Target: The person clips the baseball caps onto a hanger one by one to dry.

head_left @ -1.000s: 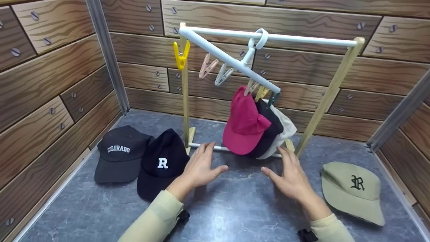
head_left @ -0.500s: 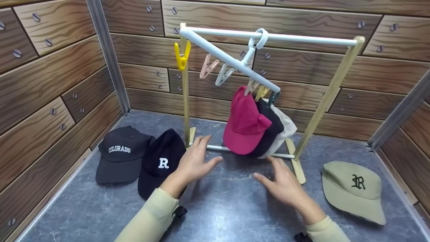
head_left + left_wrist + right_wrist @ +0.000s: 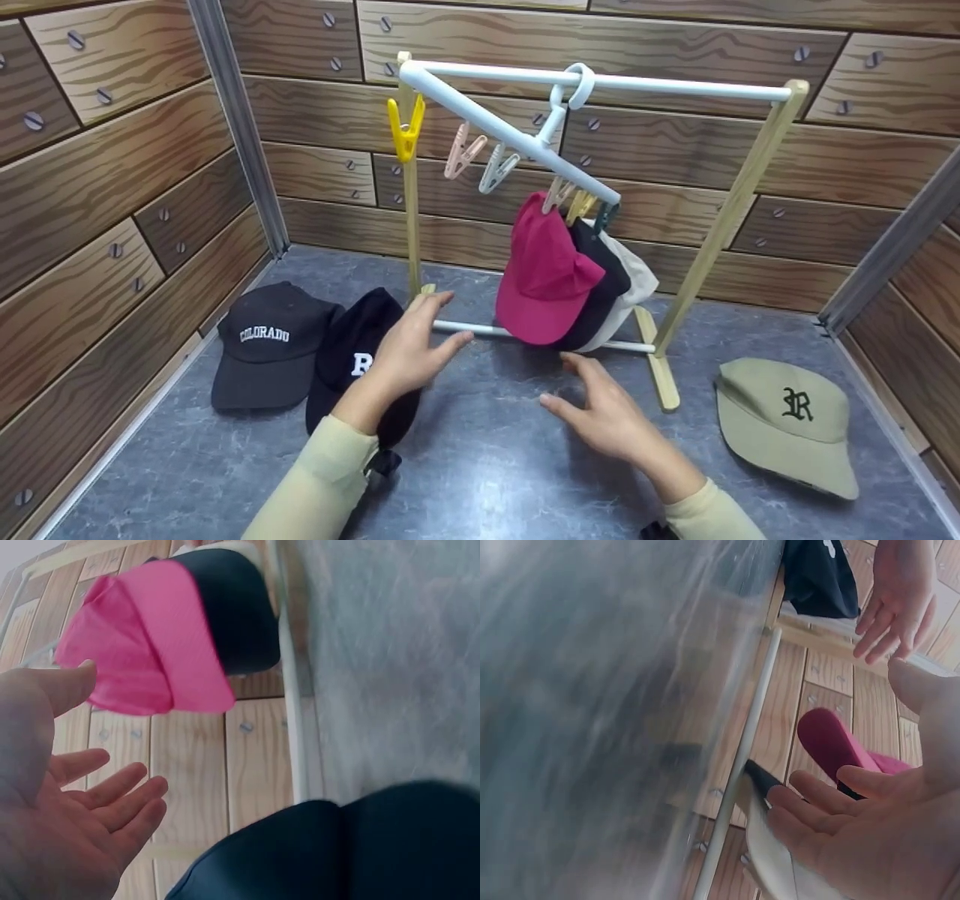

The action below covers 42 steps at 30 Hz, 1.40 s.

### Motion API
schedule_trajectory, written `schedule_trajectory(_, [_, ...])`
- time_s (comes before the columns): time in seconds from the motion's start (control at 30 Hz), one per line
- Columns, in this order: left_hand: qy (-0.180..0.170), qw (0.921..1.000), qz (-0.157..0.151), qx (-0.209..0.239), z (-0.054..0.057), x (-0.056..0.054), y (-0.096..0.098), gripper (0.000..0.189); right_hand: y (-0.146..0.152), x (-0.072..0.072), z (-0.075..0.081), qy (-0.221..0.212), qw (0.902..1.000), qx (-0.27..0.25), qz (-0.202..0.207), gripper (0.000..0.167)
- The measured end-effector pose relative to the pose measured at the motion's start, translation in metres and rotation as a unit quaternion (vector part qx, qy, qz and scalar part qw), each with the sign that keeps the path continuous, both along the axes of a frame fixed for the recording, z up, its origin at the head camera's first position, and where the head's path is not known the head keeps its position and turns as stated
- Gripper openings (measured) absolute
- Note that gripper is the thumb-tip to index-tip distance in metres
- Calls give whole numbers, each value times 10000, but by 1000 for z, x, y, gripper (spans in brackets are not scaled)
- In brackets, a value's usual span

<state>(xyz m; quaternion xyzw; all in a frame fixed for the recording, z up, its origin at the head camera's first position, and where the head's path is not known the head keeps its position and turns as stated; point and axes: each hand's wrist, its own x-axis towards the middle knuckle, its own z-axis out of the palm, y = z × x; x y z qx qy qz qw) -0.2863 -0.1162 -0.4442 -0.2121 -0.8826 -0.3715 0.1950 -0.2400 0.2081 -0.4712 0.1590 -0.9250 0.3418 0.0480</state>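
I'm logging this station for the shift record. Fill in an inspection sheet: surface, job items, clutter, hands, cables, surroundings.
Surface: grey marbled tabletop, glare toward the front.
Job items: pink cap, black cap and off-white cap clipped to the hanger on the rack; yellow clip holds nothing; Colorado cap, R cap and olive cap on the tabletop.
Clutter: nothing seen.
Hands: left hand and right hand both empty.
Cables: nothing seen.
Surroundings: wood-patterned walls, metal-coloured corner strips.
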Motion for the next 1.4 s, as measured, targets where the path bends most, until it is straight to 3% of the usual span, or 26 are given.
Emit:
schedule_trajectory(0.33, [-223,9985,221,454,12,-6,-29,66,-31,-7,-1,57,9996,-162,210,77])
schedule_trajectory(0.63, [-277,9968,451,604,19,-11,-57,64,-66,-13,-2,122,9978,-408,505,75])
schedule_trajectory(1.1, [-965,9901,763,677,11,-21,-95,66,-117,-24,1,-417,9922,-813,853,78])
schedule_trajectory(1.4, [-1328,9857,866,564,-2,-28,-113,71,-146,-34,-1,-710,9887,-928,935,78])
